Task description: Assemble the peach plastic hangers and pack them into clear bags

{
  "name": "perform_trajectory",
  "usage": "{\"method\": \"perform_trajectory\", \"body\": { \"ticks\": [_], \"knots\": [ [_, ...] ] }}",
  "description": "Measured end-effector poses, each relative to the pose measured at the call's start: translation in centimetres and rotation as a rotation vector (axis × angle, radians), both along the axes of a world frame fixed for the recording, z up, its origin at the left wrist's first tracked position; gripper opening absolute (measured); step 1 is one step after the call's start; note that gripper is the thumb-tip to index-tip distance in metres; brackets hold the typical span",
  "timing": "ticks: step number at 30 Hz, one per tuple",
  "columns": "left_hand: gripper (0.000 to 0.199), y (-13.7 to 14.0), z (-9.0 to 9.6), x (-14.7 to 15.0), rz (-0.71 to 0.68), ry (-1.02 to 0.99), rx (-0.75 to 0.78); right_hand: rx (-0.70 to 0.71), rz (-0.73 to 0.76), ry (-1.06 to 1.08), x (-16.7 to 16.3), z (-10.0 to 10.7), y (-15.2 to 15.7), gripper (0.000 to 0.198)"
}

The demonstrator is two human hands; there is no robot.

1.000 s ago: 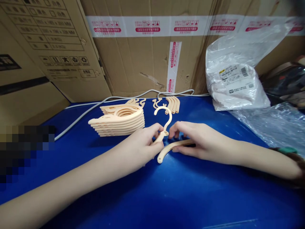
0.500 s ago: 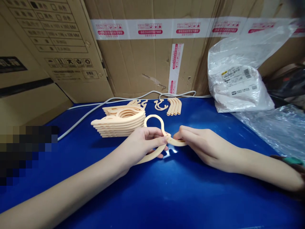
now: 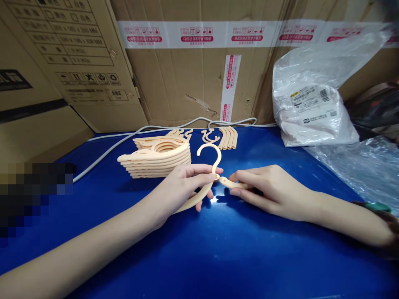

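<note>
Over the glossy blue tabletop [image 3: 218, 257], the left hand [image 3: 183, 182] pinches a cream plastic hanger piece with a curved hook [image 3: 217, 155] between its fingers. To its right, the right hand [image 3: 271, 187] has its fingers closed on a slim cream plastic arm [image 3: 232, 183] — its tip just beside the hook's base. Farther off, left, lies a stack of cream plastic hangers [image 3: 156, 162]; beyond, four short curved cream bars [image 3: 228, 138] — and brown cardboard [image 3: 181, 83].
</note>
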State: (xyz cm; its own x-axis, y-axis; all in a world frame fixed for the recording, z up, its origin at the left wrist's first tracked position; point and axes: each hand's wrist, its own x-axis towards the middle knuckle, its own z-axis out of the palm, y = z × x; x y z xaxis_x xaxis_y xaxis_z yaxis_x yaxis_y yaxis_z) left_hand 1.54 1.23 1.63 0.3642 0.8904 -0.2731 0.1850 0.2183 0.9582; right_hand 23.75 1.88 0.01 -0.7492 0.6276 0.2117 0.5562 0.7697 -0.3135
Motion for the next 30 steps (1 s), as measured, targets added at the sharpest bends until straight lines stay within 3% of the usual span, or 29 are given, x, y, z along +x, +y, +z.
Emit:
{"method": "perform_trajectory", "body": {
  "ticks": [9, 22, 30],
  "knots": [
    [0.033, -0.15, -0.29, -0.21, -0.069, 0.026, 0.05, 0.028, -0.002, -0.011, 0.1, 0.08, 0.25, 0.028],
    [0.028, -0.17, -0.31, -0.42, -0.163, -0.016, -0.046, 0.205, 0.0, -0.03, 0.26, -0.45, 0.07, 0.03],
    [0.018, 0.2, -0.32, -0.42, -0.129, -0.061, -0.089, 0.261, 0.044, -0.06, 0.16, -0.5, -0.23, 0.033]
  ]
}}
